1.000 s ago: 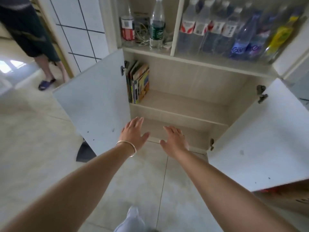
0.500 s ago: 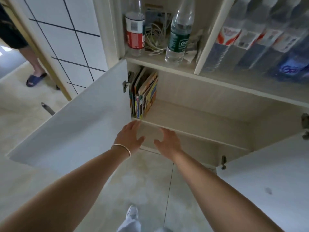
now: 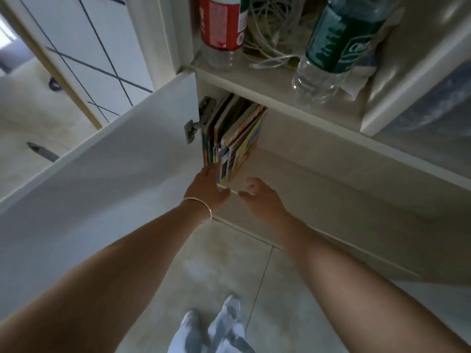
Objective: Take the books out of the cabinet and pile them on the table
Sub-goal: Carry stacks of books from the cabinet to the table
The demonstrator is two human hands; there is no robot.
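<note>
Both hands had advanced to mid-frame, the left hand (image 3: 207, 186) spread touching the books (image 3: 233, 141), the right hand (image 3: 262, 197) spread beside them, extraction imminent.

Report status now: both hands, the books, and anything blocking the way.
Left hand open, fingertips at the books; right hand open, beside them. Books upright on cabinet shelf, none gripped. Door swung open, path free.

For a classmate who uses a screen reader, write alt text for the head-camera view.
Two bare hands reach toward a row of books standing at the left end of an open cabinet shelf; the left hand is at their lower edge, the right hand open just beside. Bottles and cables sit on the shelf above.
</note>
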